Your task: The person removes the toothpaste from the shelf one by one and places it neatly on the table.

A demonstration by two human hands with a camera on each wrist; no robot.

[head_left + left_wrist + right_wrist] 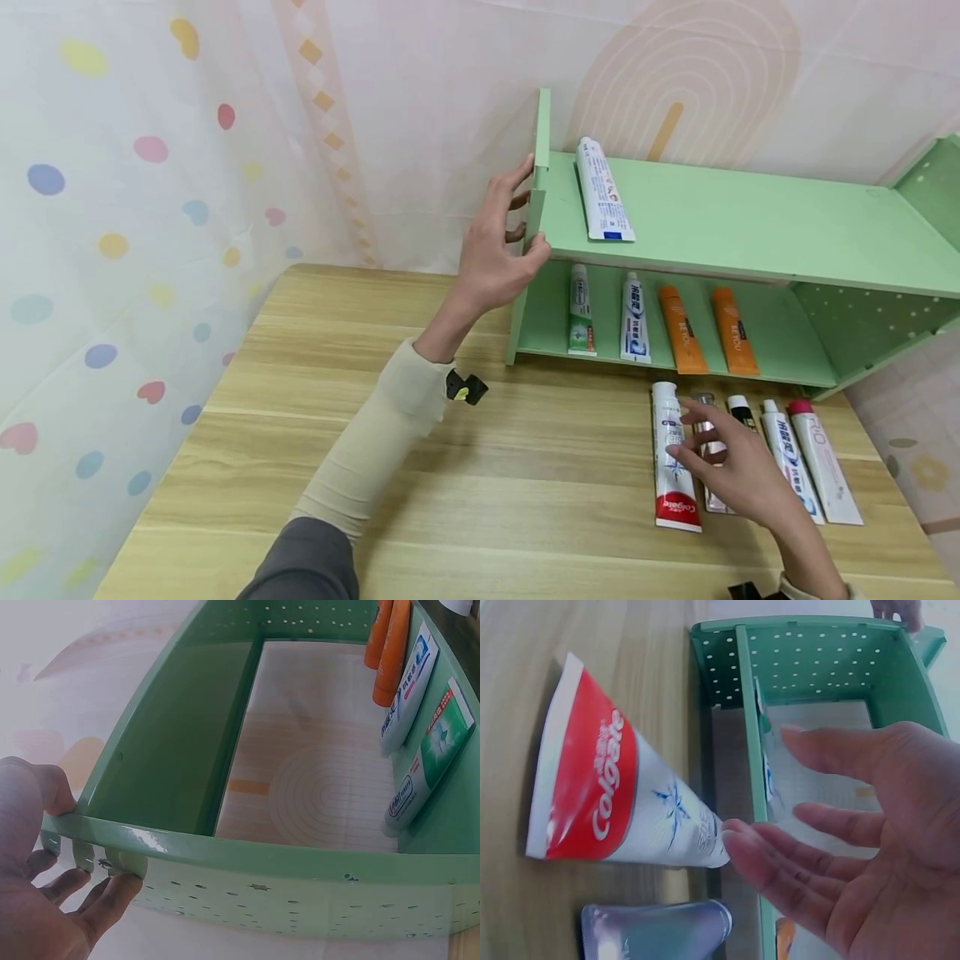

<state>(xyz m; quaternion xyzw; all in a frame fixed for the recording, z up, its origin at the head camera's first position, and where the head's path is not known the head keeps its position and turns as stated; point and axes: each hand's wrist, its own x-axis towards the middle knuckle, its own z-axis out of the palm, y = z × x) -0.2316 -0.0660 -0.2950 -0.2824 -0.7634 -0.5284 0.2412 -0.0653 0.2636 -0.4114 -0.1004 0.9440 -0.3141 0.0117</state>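
Note:
My left hand (495, 242) grips the left side panel of a green shelf (720, 208), thumb on one side and fingers on the other. The left wrist view shows the fingers curled at the panel's rim (300, 853). My right hand (738, 462) hovers by a white and red Colgate toothpaste tube (675, 450), its fingers apart and nothing between them. In the right wrist view the Colgate tube (630, 780) lies beside the fingertips. A shiny pinkish tube (708, 417) lies partly hidden behind the right hand.
One white toothpaste tube (603, 196) lies on the upper shelf. Below it stand a green and white tube (580, 312), a blue and white tube (634, 321) and two orange tubes (678, 329). More tubes, one with a pink cap (801, 407), lie on the wooden table (465, 500).

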